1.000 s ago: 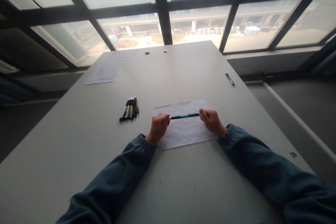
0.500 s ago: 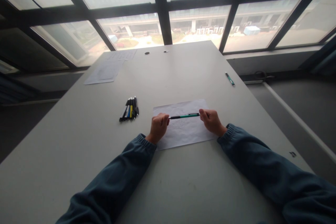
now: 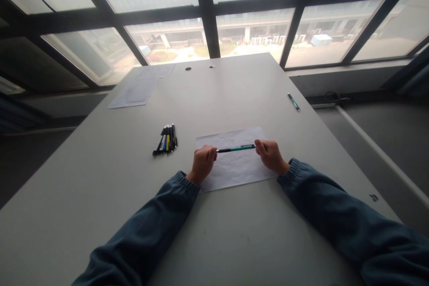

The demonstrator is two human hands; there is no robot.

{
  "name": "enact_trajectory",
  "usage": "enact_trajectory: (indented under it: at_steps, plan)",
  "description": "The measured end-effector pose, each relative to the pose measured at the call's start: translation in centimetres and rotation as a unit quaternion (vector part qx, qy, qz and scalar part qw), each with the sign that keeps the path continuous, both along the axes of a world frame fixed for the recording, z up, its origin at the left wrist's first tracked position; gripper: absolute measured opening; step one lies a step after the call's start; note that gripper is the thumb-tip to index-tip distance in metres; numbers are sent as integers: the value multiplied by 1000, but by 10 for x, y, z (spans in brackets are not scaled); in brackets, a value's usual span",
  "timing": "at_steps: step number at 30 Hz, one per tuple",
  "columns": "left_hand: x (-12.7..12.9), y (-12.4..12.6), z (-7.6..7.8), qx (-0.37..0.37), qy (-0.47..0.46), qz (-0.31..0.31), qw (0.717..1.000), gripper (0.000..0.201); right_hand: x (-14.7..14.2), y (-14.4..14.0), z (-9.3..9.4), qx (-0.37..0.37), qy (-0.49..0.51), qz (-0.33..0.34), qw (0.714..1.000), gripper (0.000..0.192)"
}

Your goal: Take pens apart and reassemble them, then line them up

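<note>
Both sleeves [image 3: 140, 228] run out of view. The left hand [image 3: 202, 163] and right hand [image 3: 271, 156] each have a grip clamped on one end of the green-and-black pen [image 3: 236, 149], hiding its tips; its barrel spans the gap between them, over a sheet [image 3: 234, 174] whose marks are too faint to read. Across the bench [image 3: 214, 103], far papers [image 3: 129, 94] look blurred.

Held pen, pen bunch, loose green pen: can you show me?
Held pen [image 3: 236, 149], head view: its green barrel.
Pen bunch [image 3: 168, 141], head view: its middle.
Loose green pen [image 3: 293, 101], head view: its barrel's middle.
</note>
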State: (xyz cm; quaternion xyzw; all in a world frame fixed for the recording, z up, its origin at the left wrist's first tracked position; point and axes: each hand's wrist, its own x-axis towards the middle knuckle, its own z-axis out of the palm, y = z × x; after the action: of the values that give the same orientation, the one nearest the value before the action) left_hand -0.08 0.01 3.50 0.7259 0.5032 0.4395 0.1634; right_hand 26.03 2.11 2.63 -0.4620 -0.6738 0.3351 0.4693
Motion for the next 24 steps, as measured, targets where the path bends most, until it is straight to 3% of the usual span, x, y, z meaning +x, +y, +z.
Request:
enact_trajectory:
  at_steps: [10,16,19,24]
  plan:
    - [1,1,-1,3,-5,-22,1000,59,-2,1,3,-41,28,70,996,49]
    - [-1,3,-3,2,-27,-25,999,61,0,0,5,-46,58,56,996,49]
    - [-2,3,-3,-6,22,-20,1000,52,0,0,5,-48,65,58,995,49]
    - [-1,3,-1,9,93,-67,993,31,-1,-1,7,-55,72,71,993,51]
